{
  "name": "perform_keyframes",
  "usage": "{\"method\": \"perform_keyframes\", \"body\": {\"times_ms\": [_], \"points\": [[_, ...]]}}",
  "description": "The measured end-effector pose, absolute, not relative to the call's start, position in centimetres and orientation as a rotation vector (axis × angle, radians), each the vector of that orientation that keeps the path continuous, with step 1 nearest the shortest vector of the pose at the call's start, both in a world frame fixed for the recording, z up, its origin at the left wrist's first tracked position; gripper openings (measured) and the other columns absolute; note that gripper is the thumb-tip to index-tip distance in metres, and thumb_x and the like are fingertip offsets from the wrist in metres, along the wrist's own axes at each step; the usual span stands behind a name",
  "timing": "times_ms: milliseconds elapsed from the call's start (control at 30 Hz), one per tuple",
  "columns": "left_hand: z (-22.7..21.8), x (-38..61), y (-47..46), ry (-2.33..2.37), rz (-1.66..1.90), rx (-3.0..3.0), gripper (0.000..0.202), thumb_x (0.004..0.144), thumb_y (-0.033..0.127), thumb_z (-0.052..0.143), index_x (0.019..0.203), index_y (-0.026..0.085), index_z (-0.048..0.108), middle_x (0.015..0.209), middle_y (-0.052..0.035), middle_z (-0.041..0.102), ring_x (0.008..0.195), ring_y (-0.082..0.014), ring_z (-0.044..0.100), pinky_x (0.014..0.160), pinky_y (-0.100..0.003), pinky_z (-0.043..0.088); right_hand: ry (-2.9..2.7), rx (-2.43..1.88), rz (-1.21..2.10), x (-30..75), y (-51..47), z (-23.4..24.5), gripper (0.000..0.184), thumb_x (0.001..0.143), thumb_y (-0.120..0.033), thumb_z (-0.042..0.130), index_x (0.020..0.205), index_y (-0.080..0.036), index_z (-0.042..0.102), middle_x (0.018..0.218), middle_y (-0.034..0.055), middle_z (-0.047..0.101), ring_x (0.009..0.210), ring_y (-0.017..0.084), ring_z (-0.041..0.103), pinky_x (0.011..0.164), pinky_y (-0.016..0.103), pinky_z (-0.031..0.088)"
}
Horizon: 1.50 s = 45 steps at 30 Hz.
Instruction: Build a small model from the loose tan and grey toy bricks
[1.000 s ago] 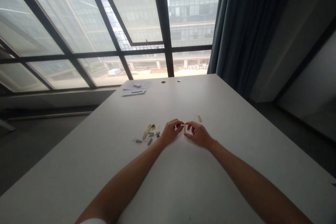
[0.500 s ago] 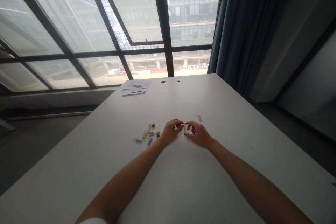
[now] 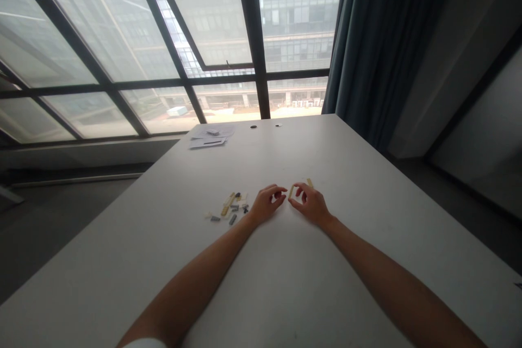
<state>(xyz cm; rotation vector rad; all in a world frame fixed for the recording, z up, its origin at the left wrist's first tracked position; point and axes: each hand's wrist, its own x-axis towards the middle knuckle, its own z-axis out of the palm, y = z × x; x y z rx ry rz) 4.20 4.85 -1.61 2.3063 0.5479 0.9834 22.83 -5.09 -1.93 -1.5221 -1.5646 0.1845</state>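
Note:
Between the thumb and fingertips of my right hand [image 3: 313, 205], a narrow tan toy building brick [image 3: 291, 192] is held on end, just above the white table. My left hand [image 3: 267, 202] is beside it on the left, its thumb and forefinger curled close together in a pinch. Whatever those fingertips may hold is too small to make out. A small gap separates them from the tan brick. Behind my right hand lies a second tan brick [image 3: 309, 181], partly covered by the fingers.
Left of my left hand, a loose pile of tan, grey, black and pale bricks [image 3: 231, 207] lies on the white table [image 3: 261, 261]. Paper sheets [image 3: 207, 142] with a small packet rest at the far left. A round dark cap [image 3: 253, 127] is near the far edge.
My right hand has shifted slightly right and tilted the tan brick, drawing it away from my left fingertips. It now covers part of the second tan brick. My left hand has barely moved.

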Motion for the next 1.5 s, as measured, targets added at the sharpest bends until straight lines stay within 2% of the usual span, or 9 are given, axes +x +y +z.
{"method": "perform_keyframes", "body": {"times_ms": [500, 867, 1233, 1500], "points": [[-1.69, 4.21, 4.99, 0.495, 0.961, 2.352, 0.019, 0.092, 0.032, 0.065, 0.099, 0.021, 0.079, 0.079, -0.005, 0.067, 0.066, -0.0119, 0.054, 0.063, -0.024, 0.044, -1.536, -1.546, 0.18, 22.91, -4.88, -1.99, 0.039, 0.082, -0.043, 0.073, 0.113, -0.023, 0.063, 0.083, -0.0004, 0.067, 0.057, 0.012, 0.055, 0.059, 0.026, 0.044], [-1.56, 4.22, 4.87, 0.502, 0.974, 2.36, 0.02, 0.093, 0.028, 0.062, 0.102, 0.02, 0.079, 0.08, -0.0047, 0.067, 0.067, -0.0113, 0.054, 0.063, -0.023, 0.044, -1.546, -1.566, 0.186, 23.2, -4.6, -2.57, 0.04, 0.082, -0.046, 0.074, 0.113, -0.023, 0.064, 0.083, -0.001, 0.068, 0.061, 0.013, 0.057, 0.06, 0.026, 0.044], [-1.45, 4.19, 4.81, 0.502, 0.955, 2.356, 0.021, 0.092, 0.033, 0.065, 0.099, 0.019, 0.079, 0.079, -0.0048, 0.067, 0.066, -0.011, 0.054, 0.062, -0.023, 0.044, -1.539, -1.567, 0.202, 23.33, -4.55, -2.4, 0.036, 0.087, -0.052, 0.068, 0.107, -0.022, 0.066, 0.081, 0.0003, 0.069, 0.06, 0.013, 0.057, 0.061, 0.027, 0.045], [-1.3, 4.22, 4.72, 0.497, 0.957, 2.357, 0.022, 0.094, 0.035, 0.063, 0.098, 0.019, 0.078, 0.078, -0.0049, 0.066, 0.068, -0.0118, 0.054, 0.064, -0.024, 0.044, -1.51, -1.538, 0.22, 23.47, -4.4, -2.41, 0.023, 0.091, -0.042, 0.062, 0.101, -0.022, 0.067, 0.081, 0.0009, 0.07, 0.063, 0.015, 0.06, 0.066, 0.029, 0.047]]}}
